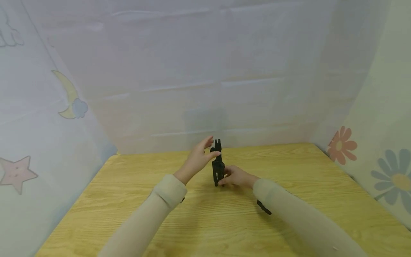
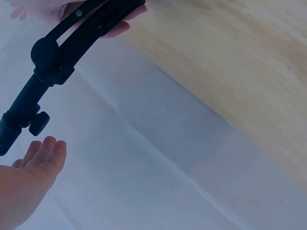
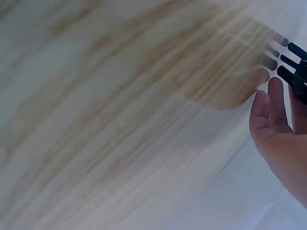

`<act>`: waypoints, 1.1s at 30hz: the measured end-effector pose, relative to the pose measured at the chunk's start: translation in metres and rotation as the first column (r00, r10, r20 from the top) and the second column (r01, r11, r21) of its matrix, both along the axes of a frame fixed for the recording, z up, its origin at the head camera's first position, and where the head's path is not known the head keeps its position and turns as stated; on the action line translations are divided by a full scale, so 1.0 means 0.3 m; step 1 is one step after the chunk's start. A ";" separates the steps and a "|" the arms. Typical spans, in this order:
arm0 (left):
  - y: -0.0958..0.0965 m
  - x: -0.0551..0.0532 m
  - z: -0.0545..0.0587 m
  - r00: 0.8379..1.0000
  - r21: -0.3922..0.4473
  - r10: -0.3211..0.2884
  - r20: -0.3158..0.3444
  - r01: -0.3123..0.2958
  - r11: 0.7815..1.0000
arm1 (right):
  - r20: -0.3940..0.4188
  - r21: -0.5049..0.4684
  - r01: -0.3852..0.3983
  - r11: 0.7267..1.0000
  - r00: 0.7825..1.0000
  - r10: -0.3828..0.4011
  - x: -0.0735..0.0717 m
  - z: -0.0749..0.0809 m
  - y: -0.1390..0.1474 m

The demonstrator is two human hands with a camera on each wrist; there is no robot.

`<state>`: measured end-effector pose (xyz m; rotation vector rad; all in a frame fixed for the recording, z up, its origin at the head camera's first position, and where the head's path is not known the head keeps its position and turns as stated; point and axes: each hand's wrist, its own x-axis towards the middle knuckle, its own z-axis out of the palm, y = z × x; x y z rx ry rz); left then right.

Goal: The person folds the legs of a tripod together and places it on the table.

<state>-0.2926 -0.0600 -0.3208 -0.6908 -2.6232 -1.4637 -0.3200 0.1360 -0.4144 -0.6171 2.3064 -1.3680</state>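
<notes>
A small black tripod (image 1: 218, 166), its legs folded together, stands roughly upright over the table. My right hand (image 1: 237, 177) grips it low down by the legs, with the thumb in front. My left hand (image 1: 199, 157) is beside the upper part, its fingers extended and the thumb crossing in front of the shaft. In the left wrist view, a side knob on the tripod (image 2: 53, 62) is just above the fingertips of the left hand (image 2: 33, 177). The right wrist view catches only the leg ends of the tripod (image 3: 298, 79) beside the right hand (image 3: 283, 129).
The wood-grain table (image 1: 144, 200) reaches back to a pale creased cloth wall (image 1: 179, 71). Side sheets carry a printed star (image 1: 18, 174), a moon and flowers. Below the right sleeve shows a small black piece (image 1: 264, 207).
</notes>
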 end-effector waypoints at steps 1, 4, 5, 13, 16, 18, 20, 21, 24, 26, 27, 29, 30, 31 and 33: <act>0.006 -0.003 0.010 1.000 0.001 -0.003 -0.003 0.003 1.000 | -0.004 -0.005 -0.003 1.000 1.000 0.003 0.002 0.001 0.001; 0.010 -0.008 0.031 1.000 0.028 -0.009 -0.003 0.009 1.000 | -0.015 -0.013 -0.026 1.000 1.000 0.026 0.008 0.008 0.005; 0.008 -0.010 0.034 1.000 0.037 -0.009 -0.003 0.009 0.999 | -0.016 -0.011 -0.031 0.999 0.999 0.031 0.010 0.010 0.007; -0.031 -0.007 0.035 1.000 0.032 -0.014 -0.025 0.015 0.999 | -0.033 0.028 -0.014 1.000 0.999 0.015 0.009 0.020 0.043; -0.044 -0.001 0.031 1.000 0.010 -0.004 -0.029 0.004 1.000 | -0.041 0.043 -0.005 0.999 0.999 0.007 0.011 0.022 0.056; -0.053 0.004 0.028 1.000 -0.002 0.011 -0.029 -0.011 1.000 | -0.045 0.053 0.002 0.999 0.999 0.000 0.016 0.025 0.063; -0.063 0.006 0.023 0.999 -0.010 0.031 -0.026 -0.031 0.999 | -0.050 0.070 0.015 0.997 0.999 -0.012 0.021 0.033 0.068; -0.068 0.008 0.020 0.999 -0.018 0.042 -0.026 -0.042 0.999 | -0.050 0.077 0.023 0.997 0.999 -0.019 0.024 0.038 0.071; -0.084 0.010 0.010 0.998 -0.031 0.063 -0.021 -0.064 0.997 | -0.056 0.103 0.050 0.993 0.997 -0.044 0.032 0.056 0.079; -0.094 0.013 0.003 0.997 -0.046 0.076 -0.017 -0.076 0.996 | -0.061 0.117 0.063 0.991 0.997 -0.056 0.037 0.068 0.084; -0.099 0.014 -0.001 0.997 -0.051 0.079 -0.014 -0.080 0.996 | -0.065 0.122 0.070 0.990 0.996 -0.062 0.039 0.074 0.087; -0.108 0.017 -0.007 0.996 -0.060 0.085 -0.014 -0.086 0.995 | -0.078 0.136 0.079 0.988 0.995 -0.069 0.044 0.085 0.090; -0.112 0.019 -0.010 0.996 -0.065 0.087 -0.017 -0.088 0.994 | -0.085 0.141 0.077 0.987 0.994 -0.066 0.046 0.090 0.092; -0.115 0.020 -0.013 0.996 -0.068 0.090 -0.016 -0.091 0.994 | -0.089 0.142 0.078 0.987 0.994 -0.065 0.048 0.095 0.093; -0.122 0.023 -0.019 0.996 -0.066 0.092 -0.014 -0.093 0.993 | -0.092 0.143 0.084 0.986 0.993 -0.072 0.052 0.103 0.096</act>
